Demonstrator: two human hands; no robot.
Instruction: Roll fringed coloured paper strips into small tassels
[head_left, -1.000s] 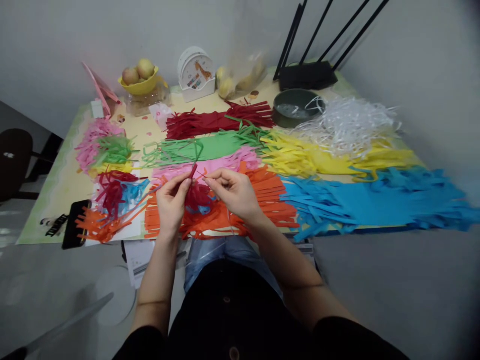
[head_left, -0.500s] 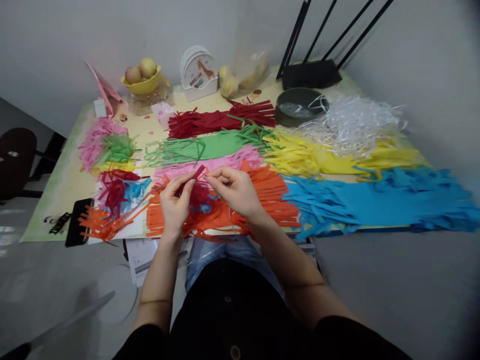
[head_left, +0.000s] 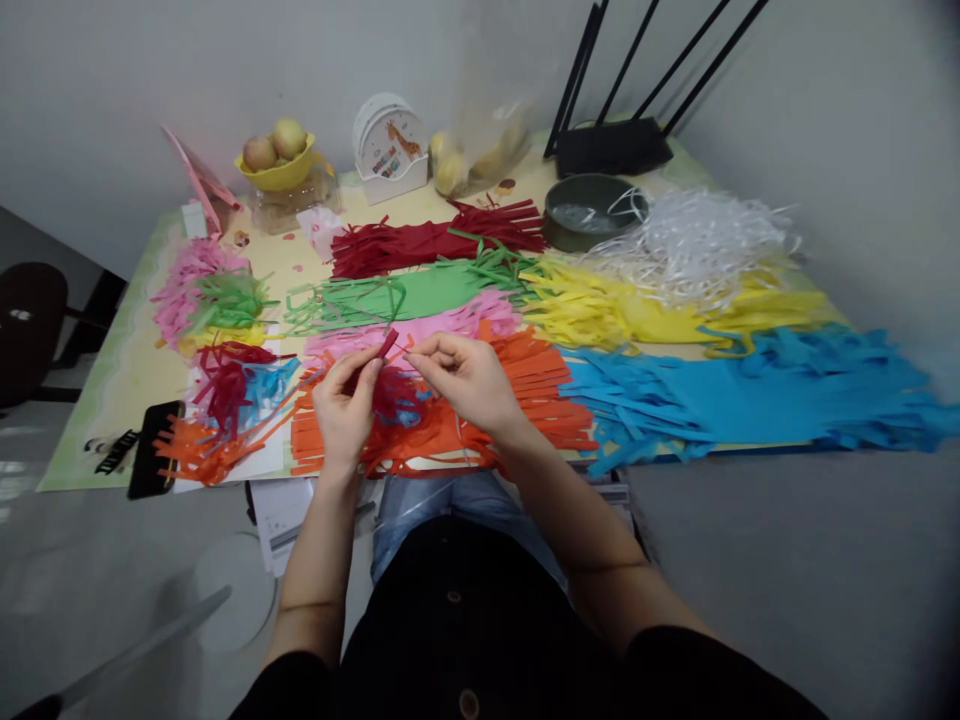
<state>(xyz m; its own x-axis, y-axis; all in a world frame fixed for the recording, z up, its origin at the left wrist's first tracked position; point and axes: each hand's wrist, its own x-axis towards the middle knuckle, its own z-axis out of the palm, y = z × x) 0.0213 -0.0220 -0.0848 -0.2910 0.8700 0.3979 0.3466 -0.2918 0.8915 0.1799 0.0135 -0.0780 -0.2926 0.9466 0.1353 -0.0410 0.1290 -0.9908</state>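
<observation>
My left hand pinches a dark red paper strip between thumb and forefinger, its end sticking up past the fingertips. Close by on the right, my right hand has thumb and forefinger pressed together; a thin reddish line shows at their tips, too fine to make out. Both hands hover over an orange fringed sheet and a small tangle of dark red and blue strips. Just beyond lie a pink fringed sheet, a green one and a dark red one.
Blue and yellow fringed sheets lie right, below white shredded strips and a dark round tin. Left are mixed strip bunches and a phone. A router and a fruit bowl stand behind.
The camera view has shifted slightly. My left hand has tilted a little and the red strip in it sits slightly further left; my right hand keeps its pinch.
</observation>
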